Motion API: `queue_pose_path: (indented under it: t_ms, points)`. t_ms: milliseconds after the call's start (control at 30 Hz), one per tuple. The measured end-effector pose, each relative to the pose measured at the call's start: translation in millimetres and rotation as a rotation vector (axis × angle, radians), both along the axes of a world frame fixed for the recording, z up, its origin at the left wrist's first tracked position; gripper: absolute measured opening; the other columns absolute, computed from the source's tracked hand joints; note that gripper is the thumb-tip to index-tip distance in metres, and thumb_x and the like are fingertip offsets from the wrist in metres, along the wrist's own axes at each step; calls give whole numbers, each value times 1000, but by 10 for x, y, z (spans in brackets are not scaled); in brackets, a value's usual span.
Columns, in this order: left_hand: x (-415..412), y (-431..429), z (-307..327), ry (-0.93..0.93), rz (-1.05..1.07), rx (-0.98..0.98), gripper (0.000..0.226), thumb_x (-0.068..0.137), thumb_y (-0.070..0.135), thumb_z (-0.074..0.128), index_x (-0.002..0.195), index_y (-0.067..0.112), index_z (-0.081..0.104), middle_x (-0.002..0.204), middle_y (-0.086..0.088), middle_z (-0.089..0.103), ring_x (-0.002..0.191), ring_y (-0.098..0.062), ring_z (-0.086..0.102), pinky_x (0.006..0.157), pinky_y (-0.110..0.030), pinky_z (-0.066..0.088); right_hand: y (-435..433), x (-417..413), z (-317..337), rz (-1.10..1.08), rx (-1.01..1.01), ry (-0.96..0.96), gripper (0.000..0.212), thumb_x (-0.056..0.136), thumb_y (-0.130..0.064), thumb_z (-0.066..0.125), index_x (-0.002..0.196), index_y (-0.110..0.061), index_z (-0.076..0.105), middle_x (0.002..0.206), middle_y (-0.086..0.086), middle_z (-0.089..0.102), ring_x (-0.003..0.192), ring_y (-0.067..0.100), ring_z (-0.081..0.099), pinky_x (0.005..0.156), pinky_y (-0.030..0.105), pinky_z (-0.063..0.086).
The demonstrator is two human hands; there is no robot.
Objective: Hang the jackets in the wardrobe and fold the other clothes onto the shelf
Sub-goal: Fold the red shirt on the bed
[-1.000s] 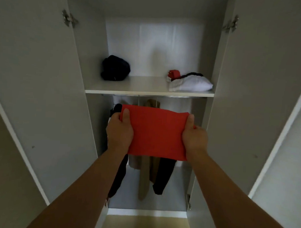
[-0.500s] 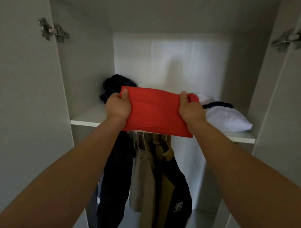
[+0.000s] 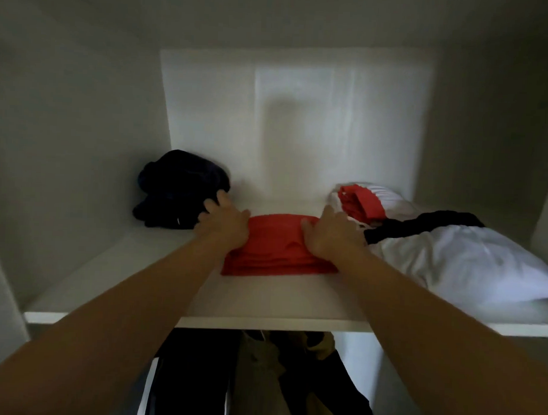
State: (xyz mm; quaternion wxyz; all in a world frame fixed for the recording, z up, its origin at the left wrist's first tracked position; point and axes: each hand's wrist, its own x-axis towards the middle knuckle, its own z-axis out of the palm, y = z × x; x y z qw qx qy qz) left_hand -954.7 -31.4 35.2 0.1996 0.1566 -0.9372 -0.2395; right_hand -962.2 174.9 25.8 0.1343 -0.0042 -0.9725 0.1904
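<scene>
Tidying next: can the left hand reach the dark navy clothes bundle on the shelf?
Probably yes: the left hand seems to touch the dark navy clothes bundle with its fingertips; nothing lies between.

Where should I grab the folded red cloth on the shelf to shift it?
Pinch the folded red cloth at its two short ends, from the white shelf's open front. It lies flat in stacked layers; holding both ends should keep them together.

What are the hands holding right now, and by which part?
The folded red garment lies on the shelf; the left hand rests on its left end, the right hand on its right end, fingers straight, apparently pressing, not gripping.
</scene>
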Motion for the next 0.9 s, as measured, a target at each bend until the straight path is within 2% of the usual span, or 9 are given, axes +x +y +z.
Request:
queue_pose_path:
  t_ms: [67,133,200,300,433,567,667,767,900]
  points:
    - [-57,100,-155,90,-284,-181,67,104,52,35,157,12,21,161,-17,26,146,-36,28,120,-49,23,-53,-41,-209,147,143,-47,59,105,-49,22,154,-16,27,158,15,32,141,39,35,111,56,31]
    - [-85,153,-258,-103,-466,-349,67,104,58,23,159,21,20,166,-9,19,152,-31,17,124,-48,10,-54,-125,-186,185,215,-121,58,107,-43,15,155,-14,26,161,13,27,146,38,27,115,59,26]
    - [-94,114,-221,-248,-432,-424,75,98,69,14,161,28,11,168,-5,9,154,-32,8,123,-55,4,-53,-126,-20,224,249,-86,58,107,-41,18,155,-9,28,163,15,22,150,37,20,119,58,22]
    - [21,47,-187,-89,-425,-692,89,89,76,-1,161,24,10,168,-8,7,155,-30,5,124,-54,-1,-112,24,104,371,183,-52,48,108,-30,28,148,-4,38,159,17,30,146,36,32,116,49,30]
    - [224,12,-360,-244,-678,-577,102,80,87,7,159,26,-12,168,4,-9,154,-14,-7,122,-36,-2,-39,121,59,451,392,-186,54,111,-31,23,156,-1,23,164,17,20,151,33,21,123,45,21]
    - [60,-72,-278,-316,-708,-509,92,92,76,27,157,29,-18,167,7,-15,153,-13,-11,123,-34,-3,-25,139,74,484,593,55,30,103,-27,43,123,-10,58,128,14,58,115,31,58,93,45,51]
    - [-181,-123,-258,-357,-747,-481,97,85,82,25,157,34,-18,167,10,-14,153,-11,-12,123,-34,-4,-100,8,128,470,605,-12,21,101,-23,49,109,-11,64,110,11,66,98,30,65,82,40,54]
    - [-546,-162,-247,-354,-724,-484,95,88,80,26,158,31,-13,168,8,-9,154,-13,-8,124,-34,-3,-234,-350,277,487,608,-120,30,104,-21,44,113,-5,67,120,14,65,106,31,64,92,38,50]
    - [-1179,-200,-227,-354,-702,-458,67,105,56,18,160,27,-7,168,5,-7,154,-17,-6,123,-38,-2,-405,-947,273,424,615,-237,36,105,-16,42,131,1,59,136,18,57,120,32,58,97,34,44]
